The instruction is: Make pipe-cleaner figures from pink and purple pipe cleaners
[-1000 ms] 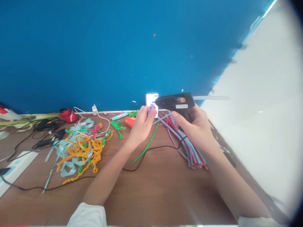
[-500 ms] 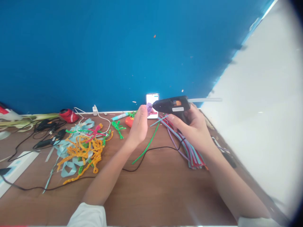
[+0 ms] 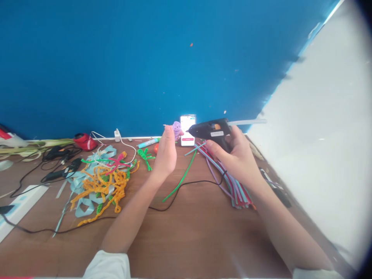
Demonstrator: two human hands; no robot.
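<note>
My left hand (image 3: 166, 152) is closed around a small purple coil of fuzzy pipe cleaner (image 3: 176, 129), which pokes out above the fingers. In my right hand (image 3: 236, 153) is a black hot glue gun (image 3: 210, 130), its nozzle pointing left at the coil with a gap between them. A whitish glue stick (image 3: 247, 122) juts from the gun's rear. Behind the nozzle a lit phone (image 3: 188, 140) stands against the wall. Below the right hand lies a bundle of purple, blue and red pipe cleaners (image 3: 236, 192).
Left of my arms lies a heap of orange pipe cleaners (image 3: 109, 186) with light blue ribbon (image 3: 84, 209). A green pipe-cleaner figure (image 3: 145, 157) and a blue marker (image 3: 148, 143) lie near the wall. A white power strip (image 3: 23, 207) sits far left; a black cord (image 3: 171, 205) crosses the table.
My left hand has moved left with the purple coil, away from the nozzle, opening a gap between them. The glue gun has shifted only slightly.
</note>
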